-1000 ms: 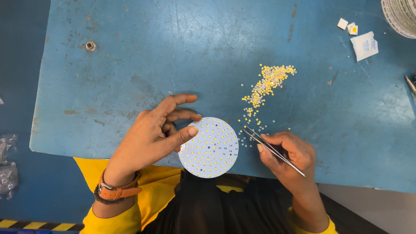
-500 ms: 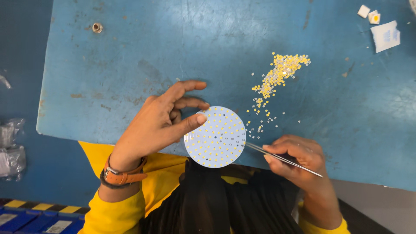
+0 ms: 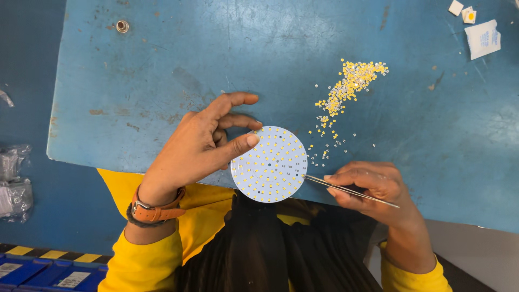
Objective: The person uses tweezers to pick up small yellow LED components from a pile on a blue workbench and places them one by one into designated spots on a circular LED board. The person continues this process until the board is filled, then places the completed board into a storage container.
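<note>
A round white disc (image 3: 269, 164) dotted with rows of small yellow squares lies at the near edge of the blue counter (image 3: 162, 65), partly overhanging it above the person's lap. The work in hand looks like filling the disc with tiny chips: most of its spots carry a yellow square, and a few near the middle and lower part look dark or bare, though they are too small to be sure.

The left hand (image 3: 200, 146) steadies the disc. Its fingers (image 3: 246, 141) are spread fairly wide; the thumb tip presses on the disc's upper left rim, one fingertip touches the top edge, and the longest finger is raised clear above the counter. It grips nothing; it only pins the disc down.

The right hand (image 3: 367, 186) holds thin metal tweezers (image 3: 348, 189), with thumb and fingers closed snugly around the shaft. The tips rest right at the disc's right rim. Whether a chip sits between the tips cannot be told.

Judging from this, the next move calls for a fine, steady pick of a single chip and an exact set-down on a bare spot, with the disc kept from sliding off the edge.

Just beyond the disc, loose chips (image 3: 346, 89) trail up and to the right into a denser yellow heap. A small white packet (image 3: 483, 39) and two small square pieces (image 3: 462, 12) lie well apart at the far right corner, and a metal stud (image 3: 122, 26) sits at the far left.
</note>
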